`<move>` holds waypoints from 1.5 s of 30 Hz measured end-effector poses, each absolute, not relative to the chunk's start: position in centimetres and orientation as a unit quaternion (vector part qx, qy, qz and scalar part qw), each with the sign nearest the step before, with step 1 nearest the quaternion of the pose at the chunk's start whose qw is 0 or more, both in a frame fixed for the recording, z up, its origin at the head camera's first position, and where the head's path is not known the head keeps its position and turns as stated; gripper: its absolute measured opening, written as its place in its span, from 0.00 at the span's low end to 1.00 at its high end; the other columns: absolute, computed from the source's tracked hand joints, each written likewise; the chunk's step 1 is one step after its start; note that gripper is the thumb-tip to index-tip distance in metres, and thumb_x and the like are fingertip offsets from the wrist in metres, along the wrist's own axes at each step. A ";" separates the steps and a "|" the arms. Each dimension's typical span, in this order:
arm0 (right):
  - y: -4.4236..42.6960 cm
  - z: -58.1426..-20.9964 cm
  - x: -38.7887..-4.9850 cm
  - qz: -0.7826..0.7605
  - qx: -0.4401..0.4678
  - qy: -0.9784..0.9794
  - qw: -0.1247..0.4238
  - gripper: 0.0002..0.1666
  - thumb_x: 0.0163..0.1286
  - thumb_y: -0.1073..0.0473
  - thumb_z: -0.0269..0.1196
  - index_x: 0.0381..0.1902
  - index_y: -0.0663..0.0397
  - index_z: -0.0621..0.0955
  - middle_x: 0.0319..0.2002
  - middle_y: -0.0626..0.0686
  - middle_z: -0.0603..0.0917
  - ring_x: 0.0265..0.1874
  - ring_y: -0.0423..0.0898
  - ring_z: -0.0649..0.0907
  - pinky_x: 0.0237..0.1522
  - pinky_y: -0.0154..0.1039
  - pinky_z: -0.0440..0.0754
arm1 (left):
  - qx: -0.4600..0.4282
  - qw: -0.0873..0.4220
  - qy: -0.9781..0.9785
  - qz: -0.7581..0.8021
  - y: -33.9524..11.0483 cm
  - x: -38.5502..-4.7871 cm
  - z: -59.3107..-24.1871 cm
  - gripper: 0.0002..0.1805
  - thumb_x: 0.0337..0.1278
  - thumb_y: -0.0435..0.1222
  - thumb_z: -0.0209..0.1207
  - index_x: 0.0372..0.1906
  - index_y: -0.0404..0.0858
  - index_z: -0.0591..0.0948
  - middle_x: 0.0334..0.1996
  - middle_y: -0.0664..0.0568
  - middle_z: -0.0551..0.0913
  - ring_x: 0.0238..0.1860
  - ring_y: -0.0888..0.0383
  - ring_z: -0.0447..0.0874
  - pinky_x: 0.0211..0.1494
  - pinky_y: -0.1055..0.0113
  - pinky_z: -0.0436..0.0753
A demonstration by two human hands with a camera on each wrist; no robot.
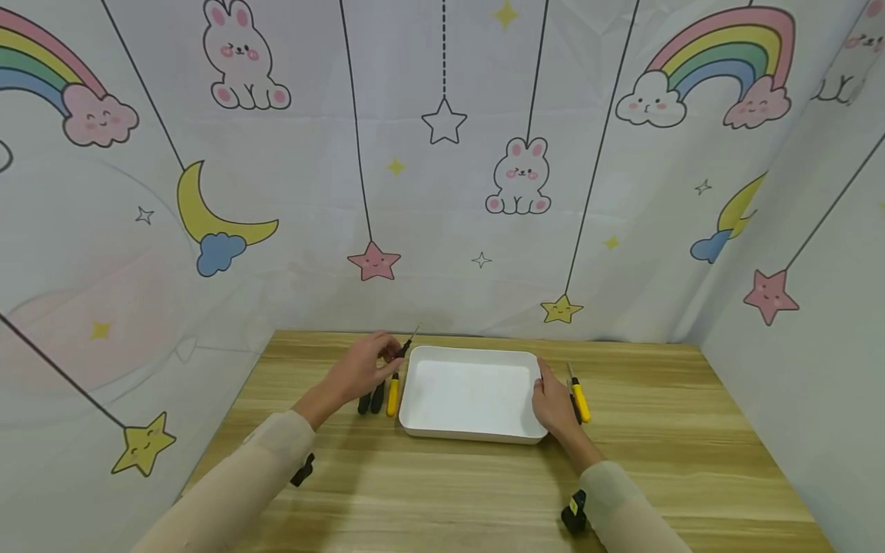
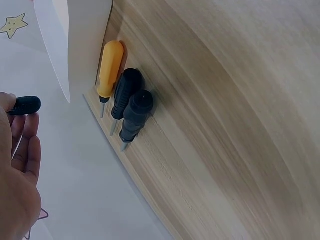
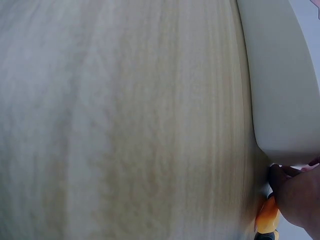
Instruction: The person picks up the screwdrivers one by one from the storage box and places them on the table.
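My left hand point(image 1: 356, 370) pinches a black-handled screwdriver point(image 1: 404, 350) above the back left corner of a white tray point(image 1: 473, 436), its metal shaft tilted up and away. In the left wrist view only the screwdriver's black handle point(image 2: 26, 105) shows. At the tray's right side, my right hand point(image 1: 555, 401) grips the rim. Its fingers are partly hidden behind the tray wall point(image 3: 285, 85) in the right wrist view. The tray's inside holds nothing. Left of it lie a yellow-handled screwdriver point(image 2: 111, 67) and two dark-handled screwdrivers point(image 2: 127, 92), side by side.
Right of the tray lie a yellow-handled screwdriver point(image 1: 580, 402) and a black-handled tool point(image 1: 575, 408), partly covered by my right hand. A patterned white curtain point(image 1: 456, 230) stands along the back edge of the wooden table point(image 1: 429, 499). Small black devices point(image 1: 574, 513) sit by both sleeves.
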State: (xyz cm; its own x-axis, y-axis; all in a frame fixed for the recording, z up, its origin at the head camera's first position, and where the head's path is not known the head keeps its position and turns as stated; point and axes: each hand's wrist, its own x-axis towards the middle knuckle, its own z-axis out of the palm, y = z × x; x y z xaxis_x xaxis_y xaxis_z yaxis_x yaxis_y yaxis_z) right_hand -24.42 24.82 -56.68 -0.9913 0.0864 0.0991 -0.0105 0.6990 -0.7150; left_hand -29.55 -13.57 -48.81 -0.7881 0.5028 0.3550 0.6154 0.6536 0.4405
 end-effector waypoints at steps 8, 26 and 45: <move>24.7 -56.7 -24.3 0.388 -0.020 -0.919 0.065 0.32 0.85 0.65 0.41 0.83 0.68 0.57 0.77 0.71 0.66 0.76 0.68 0.66 0.77 0.64 0.63 | -0.319 0.109 -0.900 -0.275 -14.0 -29.6 -48.9 0.08 0.70 0.36 0.69 0.47 0.37 0.84 0.42 0.51 0.83 0.41 0.58 0.84 0.47 0.59 0.88; 24.7 -57.0 -24.2 0.392 -0.021 -0.917 0.070 0.32 0.85 0.65 0.41 0.82 0.68 0.58 0.76 0.71 0.67 0.76 0.68 0.67 0.76 0.63 0.64 | -0.316 0.106 -0.899 -0.284 -14.8 -29.7 -49.0 0.07 0.68 0.32 0.70 0.46 0.36 0.84 0.42 0.50 0.83 0.40 0.56 0.85 0.46 0.58 0.89; 24.5 -56.9 -24.0 0.396 -0.025 -0.915 0.072 0.32 0.84 0.65 0.41 0.82 0.68 0.58 0.77 0.71 0.66 0.76 0.68 0.67 0.76 0.64 0.63 | -0.298 0.107 -0.908 -0.276 -16.1 -29.9 -49.3 0.08 0.69 0.36 0.70 0.46 0.37 0.84 0.41 0.52 0.83 0.39 0.60 0.83 0.45 0.61 0.88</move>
